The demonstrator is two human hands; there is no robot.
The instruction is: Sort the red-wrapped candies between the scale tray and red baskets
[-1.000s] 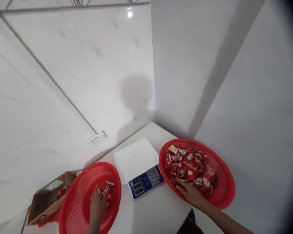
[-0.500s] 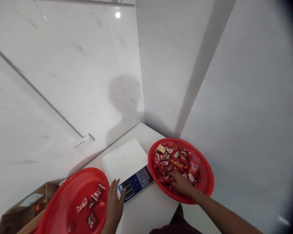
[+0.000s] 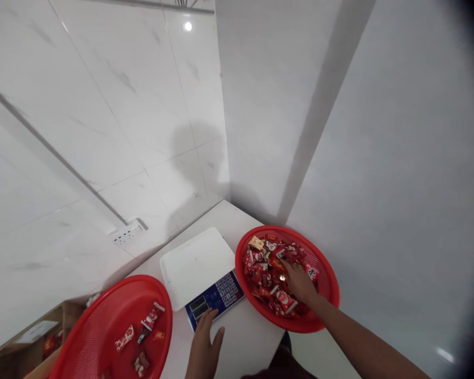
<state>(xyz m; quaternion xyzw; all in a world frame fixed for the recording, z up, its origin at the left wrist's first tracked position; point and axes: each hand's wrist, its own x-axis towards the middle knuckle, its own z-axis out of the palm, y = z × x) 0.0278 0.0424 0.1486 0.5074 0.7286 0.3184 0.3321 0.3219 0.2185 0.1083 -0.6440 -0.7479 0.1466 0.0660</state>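
Observation:
My right hand reaches into the right red basket and rests palm down on the heap of red and white candy packets; its fingertips are buried among them. My left hand lies flat on the white table just in front of the blue keypad of the electronic scale, fingers stretched out, holding nothing. The scale's white weighing pan carries nothing. The left red basket holds several loose candy packets.
A cardboard box with red packets inside stands at the far left, partly cut off. A wall socket sits on the tiled wall behind the scale. White walls close the corner behind the table.
My left hand left the left basket, crossed right and settled on the table before the scale. My right hand moved from the near rim deeper into the candy heap. The view shifted right.

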